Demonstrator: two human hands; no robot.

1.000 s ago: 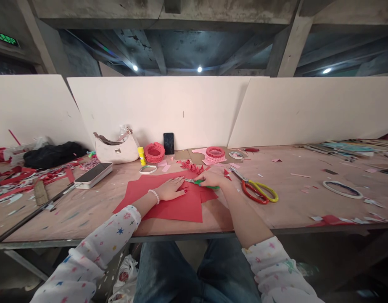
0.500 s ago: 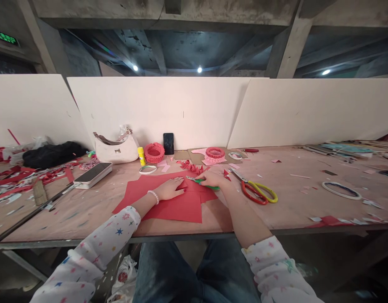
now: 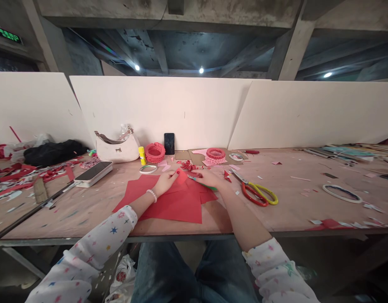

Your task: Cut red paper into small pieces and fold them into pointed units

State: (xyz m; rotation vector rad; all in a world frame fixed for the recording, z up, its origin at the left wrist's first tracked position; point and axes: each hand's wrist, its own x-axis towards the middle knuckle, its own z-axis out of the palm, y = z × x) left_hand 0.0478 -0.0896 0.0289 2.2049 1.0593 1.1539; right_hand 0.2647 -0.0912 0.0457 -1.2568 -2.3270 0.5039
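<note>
Red paper sheets (image 3: 171,202) lie spread on the wooden table (image 3: 291,202) in front of me. My left hand (image 3: 166,182) pinches a small red paper piece (image 3: 181,176) lifted just above the sheets. My right hand (image 3: 209,179) is closed around a green-handled craft knife (image 3: 200,182) whose tip points left toward that piece. A heap of small folded red pieces (image 3: 189,165) sits just beyond my hands. Both hands are close together over the far edge of the sheets.
Red-and-yellow scissors (image 3: 255,191) lie right of my hand. Behind are a white handbag (image 3: 116,148), glue stick (image 3: 142,155), red ring (image 3: 154,152), black phone (image 3: 169,143), pink ring (image 3: 215,154), tape rolls (image 3: 341,193). A white device (image 3: 93,173) and red scraps lie left. White boards wall the back.
My left hand has risen from lying flat on the red sheets and now pinches a small red piece. Both hands shifted slightly away from me.
</note>
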